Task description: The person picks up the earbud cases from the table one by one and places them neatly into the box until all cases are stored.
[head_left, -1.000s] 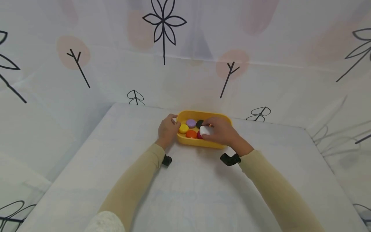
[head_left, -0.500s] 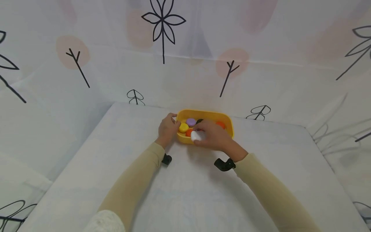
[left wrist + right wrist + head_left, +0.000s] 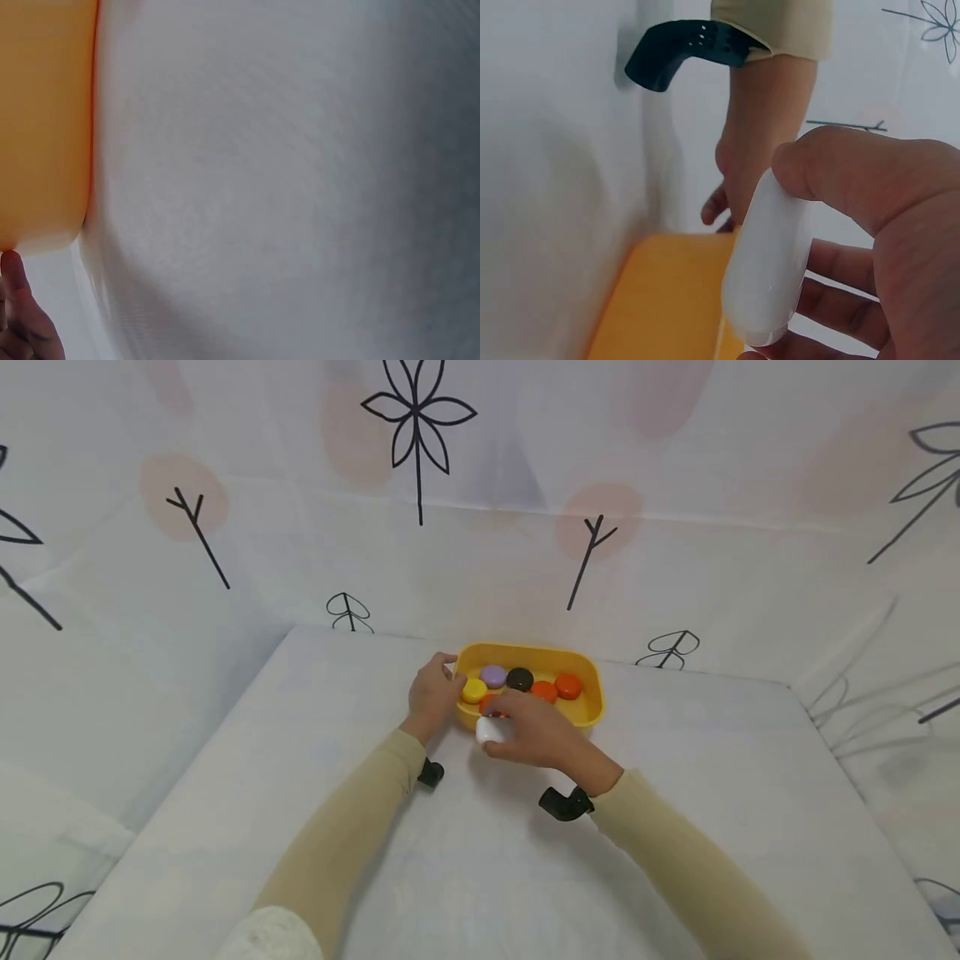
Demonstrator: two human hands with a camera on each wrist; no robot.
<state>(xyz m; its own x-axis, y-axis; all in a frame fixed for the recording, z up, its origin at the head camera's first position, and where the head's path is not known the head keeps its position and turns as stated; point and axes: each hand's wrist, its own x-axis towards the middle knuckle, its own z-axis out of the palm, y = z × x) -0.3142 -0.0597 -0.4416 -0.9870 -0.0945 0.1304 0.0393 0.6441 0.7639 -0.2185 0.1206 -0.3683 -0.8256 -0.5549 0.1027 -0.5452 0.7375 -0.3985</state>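
A yellow tray with several glossy rounded discs in it stands near the table's back edge. My left hand holds the tray's left end, thumb at the rim; in the left wrist view a fingertip of it touches the tray wall. My right hand pinches a smooth white rounded disc between thumb and fingers, just in front of the tray's near side. Up close in the right wrist view, the white disc is held on edge. That hand hides part of the tray's front.
Inside the tray lie a lilac disc, a black disc, a yellow disc and orange-red discs, one at the right. White cloth covers the table; a printed curtain rises behind it.
My right hand has carried the white disc out from over the tray, toward me and left, past the front rim. More discs show now. The left hand stays at the tray's left end.
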